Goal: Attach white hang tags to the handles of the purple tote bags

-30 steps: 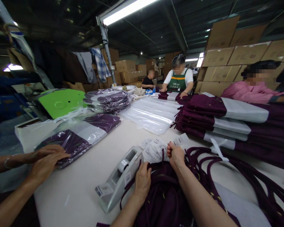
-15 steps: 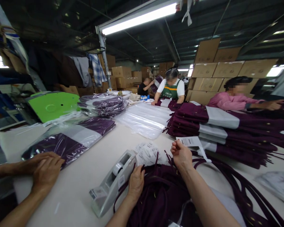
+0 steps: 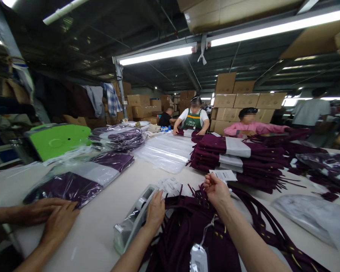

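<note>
A purple fabric article [image 3: 184, 230] with thin ties, long straps and gold eyelets lies in front of me. A hang tag [image 3: 198, 258] in clear plastic hangs on it by a white cord. My right hand [image 3: 218, 192] is closed, pinching a white printed card [image 3: 223, 175] above the article's far edge. My left hand [image 3: 155, 211] is beside the grey tape dispenser [image 3: 137, 215], fingers together at the article's left edge. What its fingertips hold is partly hidden. Just beyond lie white printed labels [image 3: 170, 186].
A co-worker's hands [image 3: 59, 219] rest by a bagged purple article [image 3: 70, 187] at left. Clear plastic bags [image 3: 164, 151] lie mid-table. Stacked purple articles [image 3: 235, 162] stand at right, near a plastic-wrapped bundle [image 3: 308, 215]. Other people work across the table [image 3: 96, 234].
My view has tilted up and turned right. The purple article shows more of its front, with its hang tag now in sight. My right hand still holds the card; my left is nearer the dispenser.
</note>
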Demonstrator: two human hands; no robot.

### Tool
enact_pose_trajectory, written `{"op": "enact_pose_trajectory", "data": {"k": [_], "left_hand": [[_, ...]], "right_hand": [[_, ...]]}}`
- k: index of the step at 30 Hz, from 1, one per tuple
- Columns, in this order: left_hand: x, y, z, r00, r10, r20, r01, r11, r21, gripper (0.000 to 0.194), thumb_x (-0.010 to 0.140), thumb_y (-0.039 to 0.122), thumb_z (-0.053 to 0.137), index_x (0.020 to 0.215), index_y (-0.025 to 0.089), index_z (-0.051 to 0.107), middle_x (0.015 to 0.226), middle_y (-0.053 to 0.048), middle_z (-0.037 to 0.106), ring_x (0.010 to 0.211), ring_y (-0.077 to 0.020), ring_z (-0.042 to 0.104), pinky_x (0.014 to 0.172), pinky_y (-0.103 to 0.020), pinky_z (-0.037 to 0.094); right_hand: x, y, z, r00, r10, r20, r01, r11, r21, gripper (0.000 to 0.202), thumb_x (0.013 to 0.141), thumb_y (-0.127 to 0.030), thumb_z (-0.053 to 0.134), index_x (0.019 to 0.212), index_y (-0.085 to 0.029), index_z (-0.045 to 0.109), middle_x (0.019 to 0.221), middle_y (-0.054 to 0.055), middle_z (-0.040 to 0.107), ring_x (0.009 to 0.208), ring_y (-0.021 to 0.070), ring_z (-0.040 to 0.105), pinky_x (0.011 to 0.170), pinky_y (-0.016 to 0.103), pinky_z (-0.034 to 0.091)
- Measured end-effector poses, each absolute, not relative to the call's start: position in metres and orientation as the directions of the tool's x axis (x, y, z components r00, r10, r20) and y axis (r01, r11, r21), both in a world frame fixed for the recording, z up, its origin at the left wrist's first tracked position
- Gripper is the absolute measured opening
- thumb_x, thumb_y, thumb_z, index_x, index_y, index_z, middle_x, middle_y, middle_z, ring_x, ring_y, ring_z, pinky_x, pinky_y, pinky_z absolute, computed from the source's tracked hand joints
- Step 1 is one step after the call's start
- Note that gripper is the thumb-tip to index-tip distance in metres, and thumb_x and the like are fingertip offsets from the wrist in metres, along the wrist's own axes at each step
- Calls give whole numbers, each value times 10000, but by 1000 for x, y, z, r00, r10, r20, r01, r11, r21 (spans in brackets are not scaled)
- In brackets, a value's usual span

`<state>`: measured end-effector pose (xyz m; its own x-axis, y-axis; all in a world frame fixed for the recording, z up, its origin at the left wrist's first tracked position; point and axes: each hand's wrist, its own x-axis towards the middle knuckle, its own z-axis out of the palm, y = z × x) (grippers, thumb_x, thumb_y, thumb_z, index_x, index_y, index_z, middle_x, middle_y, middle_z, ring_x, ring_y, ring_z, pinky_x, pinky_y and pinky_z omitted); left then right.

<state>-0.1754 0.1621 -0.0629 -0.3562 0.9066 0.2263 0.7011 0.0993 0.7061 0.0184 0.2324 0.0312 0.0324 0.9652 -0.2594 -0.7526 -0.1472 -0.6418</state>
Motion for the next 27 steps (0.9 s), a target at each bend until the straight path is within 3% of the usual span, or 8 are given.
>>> {"op": "enact_pose_trajectory", "data": {"k": [4, 7, 11, 15, 19, 23, 27], "left_hand": [[-175, 145, -36, -433, 842, 321, 654, 49, 755, 362, 779, 231, 364, 1055, 111, 565, 1086, -121, 596, 1051, -225, 517, 983, -388, 372], [-167, 131, -17, -469, 825, 317, 513, -38, 858, 350, 761, 333, 392, 971, 150, 604, 1026, -91, 633, 998, -220, 545, 948, -376, 396], [-144, 113, 7, -315, 911, 265, 358, -144, 922, 370, 770, 427, 403, 938, 188, 630, 1014, -53, 651, 980, -204, 562, 922, -323, 405], [-123, 100, 23, -91, 959, 267, 441, -201, 875, 291, 765, 398, 451, 839, 201, 651, 882, -40, 667, 864, -191, 578, 824, -293, 437], [-122, 96, 27, -132, 916, 378, 494, -270, 827, 278, 775, 361, 428, 824, 192, 645, 889, -57, 641, 889, -193, 553, 863, -324, 416], [-132, 98, 29, -299, 881, 368, 555, -153, 817, 280, 766, 330, 457, 877, 172, 659, 1056, -108, 560, 1024, -226, 509, 949, -364, 377], [-131, 113, 54, -436, 834, 337, 688, 68, 722, 338, 748, 214, 503, 1070, 161, 592, 1282, -174, 399, 1191, -317, 383, 1006, -466, 297]], "right_hand": [[29, 209, 39, 1, 972, -235, -774, -149, -616, 188, 807, -118, 476, 626, -147, 517, 526, -17, 512, 413, 40, 426, 352, 119, 349], [36, 189, 42, -32, 974, -222, -780, -164, -604, 165, 776, -110, 511, 616, -151, 518, 538, -18, 505, 414, 39, 412, 358, 119, 358], [41, 167, 43, -74, 974, -214, -776, -191, -601, 176, 783, -113, 494, 612, -137, 530, 536, -12, 507, 410, 35, 405, 359, 118, 351], [38, 148, 43, -124, 974, -191, -683, -223, -695, 97, 715, -166, 596, 639, -123, 552, 538, 1, 542, 413, 45, 426, 350, 129, 325], [30, 124, 36, -227, 960, -163, -528, -262, -808, 226, 620, -274, 700, 688, -117, 553, 573, 27, 596, 412, 52, 441, 366, 147, 323], [24, 106, 25, -285, 943, -173, -413, -284, -865, 293, 599, -331, 715, 719, -120, 551, 571, 42, 616, 389, 62, 445, 352, 154, 308], [21, 124, 45, -211, 960, -183, -348, -249, -904, 145, 703, -221, 612, 647, -114, 532, 470, 6, 551, 328, 37, 369, 312, 134, 240]]}}
